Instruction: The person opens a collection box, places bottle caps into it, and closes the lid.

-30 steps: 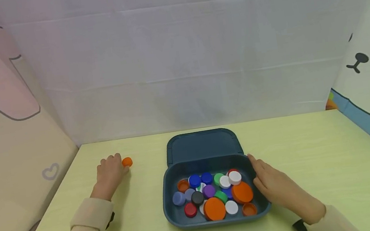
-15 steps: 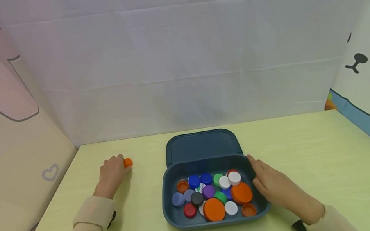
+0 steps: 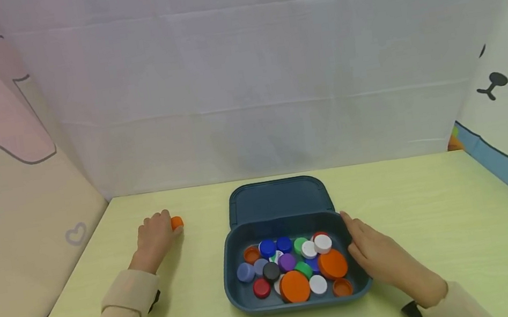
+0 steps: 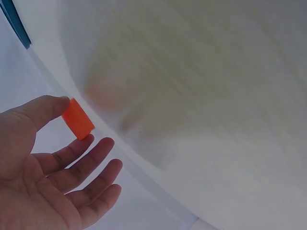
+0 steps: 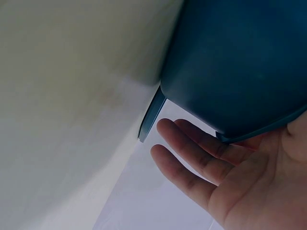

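Observation:
In the left wrist view, an orange bottle cap [image 4: 77, 119] is pinched between the thumb and index finger of my left hand [image 4: 62, 167]; the other fingers are loosely bent. The head view has this left hand [image 3: 152, 242] low over the table's left side, partly covering the cap. A dark blue box [image 3: 229, 270] holds bottle caps of many colours, some overlapping. My right hand [image 3: 385, 259] rests at the box's right rim. Its fingers lie along the outside, fairly straight, as the right wrist view of the hand [image 5: 249, 182] also shows. The thumb's tip is hidden there.
Behind the box a matching lid [image 3: 279, 199] lies flat on the pale yellow table [image 3: 446, 207]. White cloth [image 3: 244, 89] hangs at the table's back edge, with patterned cloth on both sides.
My left hand has shifted slightly right and now covers more of the orange bottle cap. The right hand and the box look unchanged.

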A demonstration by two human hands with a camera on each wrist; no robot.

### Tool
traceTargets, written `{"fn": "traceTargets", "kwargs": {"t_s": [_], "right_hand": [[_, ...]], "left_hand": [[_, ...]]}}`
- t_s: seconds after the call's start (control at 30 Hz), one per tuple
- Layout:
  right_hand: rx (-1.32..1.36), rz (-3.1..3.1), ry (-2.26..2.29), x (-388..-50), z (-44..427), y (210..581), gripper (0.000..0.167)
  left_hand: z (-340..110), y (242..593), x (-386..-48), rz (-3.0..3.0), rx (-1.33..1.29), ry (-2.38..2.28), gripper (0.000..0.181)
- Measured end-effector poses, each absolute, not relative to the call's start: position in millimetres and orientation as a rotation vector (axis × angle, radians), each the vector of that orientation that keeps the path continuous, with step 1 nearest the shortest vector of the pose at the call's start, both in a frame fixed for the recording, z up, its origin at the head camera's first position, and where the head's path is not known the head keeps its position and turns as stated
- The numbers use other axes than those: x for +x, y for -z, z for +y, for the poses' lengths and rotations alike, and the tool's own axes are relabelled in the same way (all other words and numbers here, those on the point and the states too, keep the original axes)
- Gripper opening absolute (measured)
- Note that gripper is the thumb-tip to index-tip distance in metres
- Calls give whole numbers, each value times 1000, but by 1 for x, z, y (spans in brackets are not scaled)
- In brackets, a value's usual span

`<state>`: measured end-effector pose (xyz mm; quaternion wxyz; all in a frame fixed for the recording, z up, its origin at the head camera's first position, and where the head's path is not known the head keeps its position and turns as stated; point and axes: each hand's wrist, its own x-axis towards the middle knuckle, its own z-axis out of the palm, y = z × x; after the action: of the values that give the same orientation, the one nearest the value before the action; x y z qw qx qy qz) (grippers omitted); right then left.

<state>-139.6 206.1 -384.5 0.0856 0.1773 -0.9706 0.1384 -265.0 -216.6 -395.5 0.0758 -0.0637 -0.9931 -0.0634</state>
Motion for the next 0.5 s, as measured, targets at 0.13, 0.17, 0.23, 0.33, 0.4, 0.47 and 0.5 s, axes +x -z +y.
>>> {"fn": "traceTargets", "kwargs": {"t_s": [0.13,0.17,0.23,0.33,0.4,0.47,0.5], "right_hand": [[533,-2890,-417,-139,207,385,53],[538,-2888,-417,-139,207,385,53],[544,-2885,-413,-139,207,386,53],[553,-2879,-402,-139,207,386,53],[553,-2877,-398,-139,207,386,53],[554,-2874,-394,-139,207,386,53],[556,-2875,-391,-138,207,386,53]], "left_hand": [[-213,392,-263,-2936,-217,191,31],[-211,390,-262,-2926,-224,188,31],[-206,386,-259,-2896,-244,183,30],[-196,379,-254,-2850,-282,177,31],[-189,375,-249,-2820,-310,175,31],[-182,371,-245,-2786,-337,174,31],[-179,369,-243,-2768,-352,170,31]]}}
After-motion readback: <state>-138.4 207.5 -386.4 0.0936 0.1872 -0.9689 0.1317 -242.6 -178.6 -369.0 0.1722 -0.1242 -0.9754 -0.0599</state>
